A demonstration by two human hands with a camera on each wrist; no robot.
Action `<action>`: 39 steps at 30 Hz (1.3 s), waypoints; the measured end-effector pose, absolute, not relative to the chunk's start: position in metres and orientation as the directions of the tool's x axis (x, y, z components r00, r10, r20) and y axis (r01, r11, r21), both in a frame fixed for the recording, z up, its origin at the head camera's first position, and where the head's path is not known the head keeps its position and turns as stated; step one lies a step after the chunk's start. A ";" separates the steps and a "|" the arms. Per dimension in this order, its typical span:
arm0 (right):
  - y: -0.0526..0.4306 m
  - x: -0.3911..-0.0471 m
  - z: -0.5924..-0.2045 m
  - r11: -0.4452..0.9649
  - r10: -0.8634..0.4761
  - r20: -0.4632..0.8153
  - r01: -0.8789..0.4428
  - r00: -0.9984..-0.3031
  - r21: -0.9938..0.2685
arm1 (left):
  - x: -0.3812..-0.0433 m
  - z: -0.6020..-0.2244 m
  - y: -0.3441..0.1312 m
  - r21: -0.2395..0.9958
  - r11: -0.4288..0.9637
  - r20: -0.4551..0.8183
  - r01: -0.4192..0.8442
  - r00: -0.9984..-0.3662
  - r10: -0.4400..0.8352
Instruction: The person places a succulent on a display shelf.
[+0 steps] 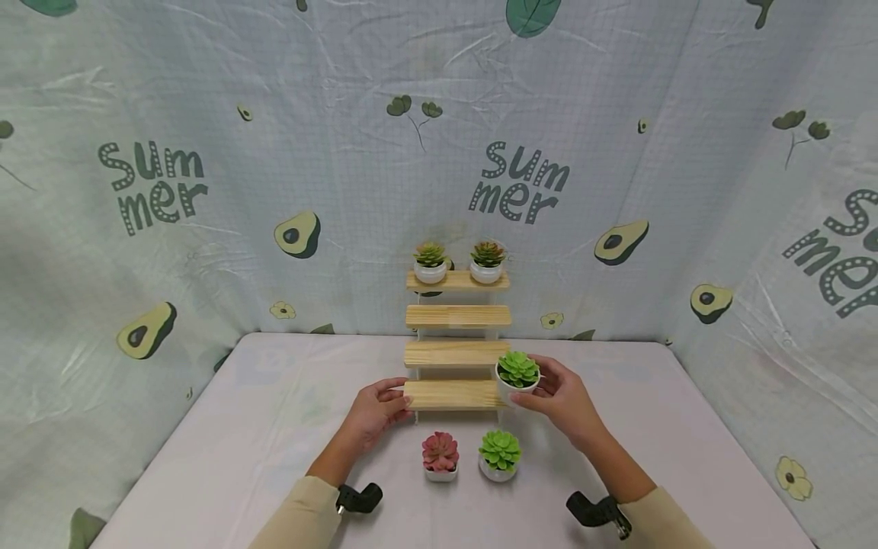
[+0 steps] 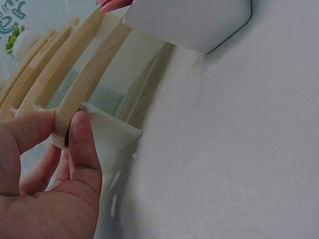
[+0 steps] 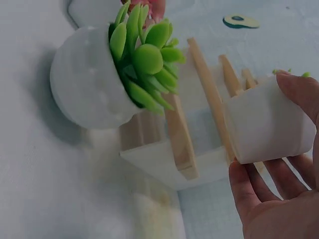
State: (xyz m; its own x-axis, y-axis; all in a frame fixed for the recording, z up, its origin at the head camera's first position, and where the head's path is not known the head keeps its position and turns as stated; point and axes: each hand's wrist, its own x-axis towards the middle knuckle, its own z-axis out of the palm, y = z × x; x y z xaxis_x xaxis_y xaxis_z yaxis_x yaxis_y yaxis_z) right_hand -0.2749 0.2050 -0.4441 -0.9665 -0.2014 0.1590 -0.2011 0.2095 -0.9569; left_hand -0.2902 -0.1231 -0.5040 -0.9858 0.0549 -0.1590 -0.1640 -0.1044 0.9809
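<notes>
A stepped stand with several pale wooden shelves [image 1: 454,394] rises in the middle of the table. My left hand [image 1: 379,410] pinches the left end of its lowest shelf [image 2: 92,72] between thumb and fingers. In my right hand [image 1: 564,400] is a white pot [image 3: 269,119] holding a bright green succulent [image 1: 517,369], gripped by the sides at the stand's right edge, level with the lower shelves. In front of the stand, a red succulent [image 1: 440,451] in a white pot and a light green succulent [image 1: 500,450] in a round white pot stand on the table.
On the top shelf [image 1: 457,281] sit two small potted succulents, a green one [image 1: 430,261] at left and a reddish-green one [image 1: 488,261] at right. A printed cloth [image 1: 370,183] hangs behind and beside the table [image 1: 288,427].
</notes>
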 end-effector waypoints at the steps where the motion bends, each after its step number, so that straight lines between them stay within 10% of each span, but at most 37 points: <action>1: 0.203 -0.276 -0.443 0.208 -0.207 0.159 -0.202 -0.965 -0.957 | -0.290 -0.504 -0.123 0.982 -0.102 -0.153 -0.159 -0.986 0.060; 39: 0.135 -0.329 -0.392 0.120 -0.283 0.239 -0.281 -0.929 -0.952 | -0.289 -0.506 -0.125 0.982 -0.112 -0.147 -0.153 -0.987 0.065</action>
